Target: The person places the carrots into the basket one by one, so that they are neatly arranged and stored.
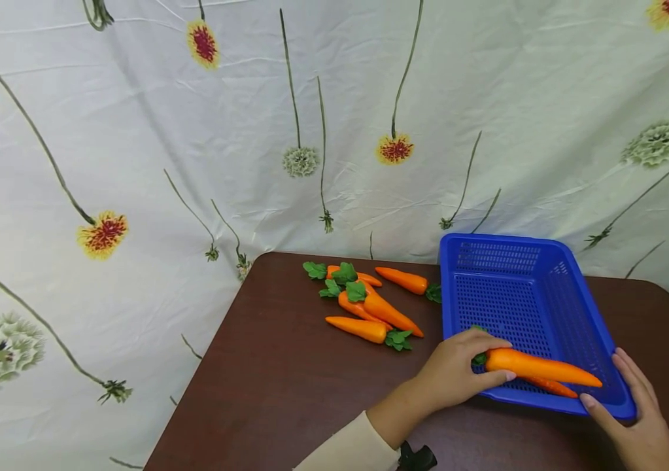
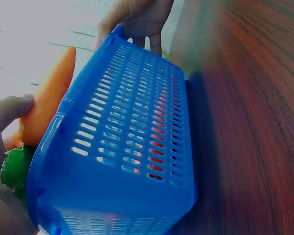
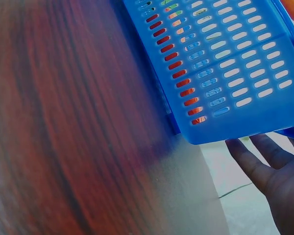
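My left hand [image 1: 458, 369] grips an orange carrot [image 1: 540, 366] by its thick, leafy end, over the near side of the blue basket [image 1: 448, 301]. In the left wrist view the held carrot [image 2: 51, 95] shows above the basket's rim, thumb along it. Beneath it, a second carrot [image 1: 552, 387] lies in the basket along the near wall. At the basket's near right corner, my right hand [image 1: 634, 412] holds the rim, thumb at the near edge and fingers along the outer right side. The right wrist view shows those fingers [image 3: 272, 152] against the basket's outer wall.
Left of the basket, several carrots [image 1: 390, 311] with green leaves lie in a loose group on the dark brown table [image 1: 263, 366]. One carrot [image 1: 405, 280] has its leaves beside the basket's left wall. A white flowered cloth [image 1: 240, 131] hangs behind the table.
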The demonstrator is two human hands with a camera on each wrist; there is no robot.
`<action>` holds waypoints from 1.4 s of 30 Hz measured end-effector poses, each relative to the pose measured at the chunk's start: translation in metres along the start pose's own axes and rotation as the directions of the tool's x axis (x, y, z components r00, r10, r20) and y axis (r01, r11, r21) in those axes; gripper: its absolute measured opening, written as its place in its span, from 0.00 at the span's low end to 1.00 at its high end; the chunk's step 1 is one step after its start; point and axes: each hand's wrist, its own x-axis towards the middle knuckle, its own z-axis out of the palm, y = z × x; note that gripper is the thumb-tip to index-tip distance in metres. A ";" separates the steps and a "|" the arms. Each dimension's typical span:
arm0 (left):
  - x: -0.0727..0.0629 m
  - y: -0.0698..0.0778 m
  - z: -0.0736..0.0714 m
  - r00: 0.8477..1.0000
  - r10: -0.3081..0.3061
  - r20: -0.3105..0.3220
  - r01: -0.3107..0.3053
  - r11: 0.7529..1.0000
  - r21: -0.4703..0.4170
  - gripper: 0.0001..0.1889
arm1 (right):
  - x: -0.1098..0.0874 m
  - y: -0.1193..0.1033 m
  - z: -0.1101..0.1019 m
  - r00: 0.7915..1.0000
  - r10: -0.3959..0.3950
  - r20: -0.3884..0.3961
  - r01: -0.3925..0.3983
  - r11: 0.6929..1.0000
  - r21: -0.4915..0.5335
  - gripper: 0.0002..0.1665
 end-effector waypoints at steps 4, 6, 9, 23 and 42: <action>0.000 0.001 0.003 1.000 -0.002 0.005 0.002 1.000 0.005 0.22 | 0.000 0.000 0.000 1.000 -0.019 -0.010 0.019 1.000 0.007 0.52; -0.001 0.001 0.003 1.000 -0.006 0.019 0.006 1.000 0.004 0.24 | 0.000 0.001 0.000 1.000 -0.026 -0.016 0.027 1.000 0.010 0.52; -0.001 0.001 0.003 0.999 -0.007 0.039 0.007 1.000 0.000 0.28 | 0.000 0.001 0.000 0.999 -0.049 -0.022 0.049 0.999 0.019 0.52; -0.003 0.000 -0.003 0.995 -0.071 0.066 0.081 0.985 -0.152 0.30 | -0.001 0.001 -0.001 0.999 -0.047 -0.013 0.047 0.999 0.015 0.53; -0.015 -0.022 -0.032 0.990 -0.124 -0.069 0.087 0.912 -0.400 0.24 | 0.001 0.000 0.000 1.000 -0.008 0.001 0.008 1.000 0.007 0.54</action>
